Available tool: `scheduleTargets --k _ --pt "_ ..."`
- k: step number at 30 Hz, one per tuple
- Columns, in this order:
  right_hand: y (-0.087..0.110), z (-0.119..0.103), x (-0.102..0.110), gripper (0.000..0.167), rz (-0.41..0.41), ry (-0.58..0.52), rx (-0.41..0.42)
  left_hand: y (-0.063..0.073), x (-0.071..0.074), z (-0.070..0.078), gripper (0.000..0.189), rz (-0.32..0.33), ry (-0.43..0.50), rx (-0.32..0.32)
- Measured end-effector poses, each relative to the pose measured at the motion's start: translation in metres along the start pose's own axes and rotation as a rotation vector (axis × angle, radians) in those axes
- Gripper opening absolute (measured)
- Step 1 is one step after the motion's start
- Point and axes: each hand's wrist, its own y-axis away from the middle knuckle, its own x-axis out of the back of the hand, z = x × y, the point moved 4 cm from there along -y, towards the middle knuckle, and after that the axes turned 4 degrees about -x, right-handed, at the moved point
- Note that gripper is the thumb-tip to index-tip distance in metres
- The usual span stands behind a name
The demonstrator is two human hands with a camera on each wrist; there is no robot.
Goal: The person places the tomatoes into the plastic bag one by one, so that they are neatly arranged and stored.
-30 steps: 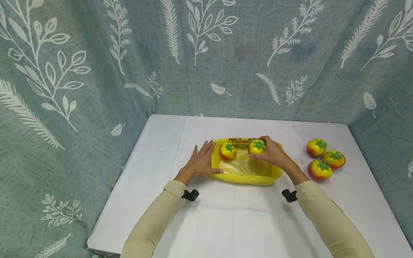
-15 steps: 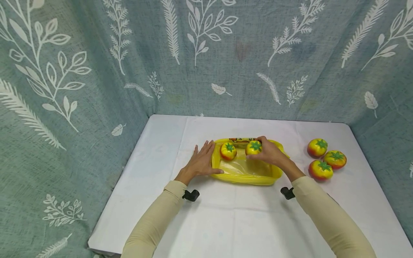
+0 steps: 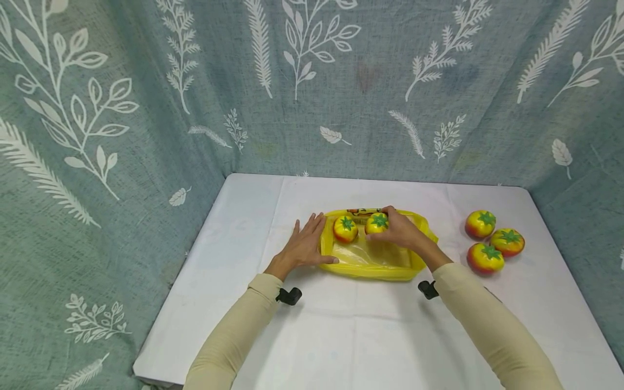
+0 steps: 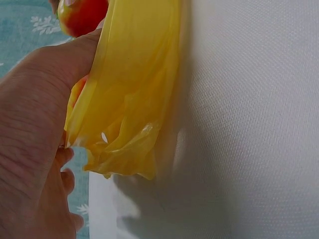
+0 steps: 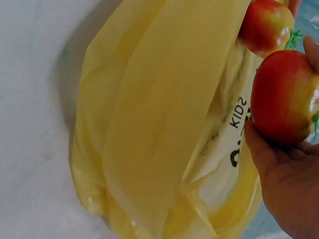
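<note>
A shallow container lined with a yellow plastic bag (image 3: 375,272) stands mid-table. My left hand (image 3: 303,245) rests at its left end, fingers spread and fairly straight, thumb over the near rim; the left wrist view shows the bag (image 4: 134,84) beside the thumb. My right hand (image 3: 400,232) grips a red-and-yellow toy tomato (image 3: 377,222) with a green leafy top, over the container's inside. A second toy tomato (image 3: 345,229) sits at the left inside. In the right wrist view, fingers and thumb hold the tomato (image 5: 281,97), with the other tomato (image 5: 266,27) beyond it.
To the right on the white table (image 3: 312,336) lie three more toy tomatoes, a back one (image 3: 480,223), a right one (image 3: 507,242) and a front one (image 3: 485,258). A leaf-patterned green curtain (image 3: 341,108) surrounds the table's back and sides.
My right hand has moved left with the toy tomato, bringing it closer to the one inside the container. My left hand has stayed at the container's left end.
</note>
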Motion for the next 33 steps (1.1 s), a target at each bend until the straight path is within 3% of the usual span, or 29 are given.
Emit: scheduleTargets --k 16,33 --pt "-0.018 -0.004 -0.011 0.101 0.018 0.046 0.079 -0.001 0.000 -0.001 0.125 -0.010 0.005 -0.009" --pt "-0.024 0.001 -0.018 0.102 -0.013 0.021 0.039 -0.002 -0.002 -0.002 0.125 -0.028 0.012 -0.009"
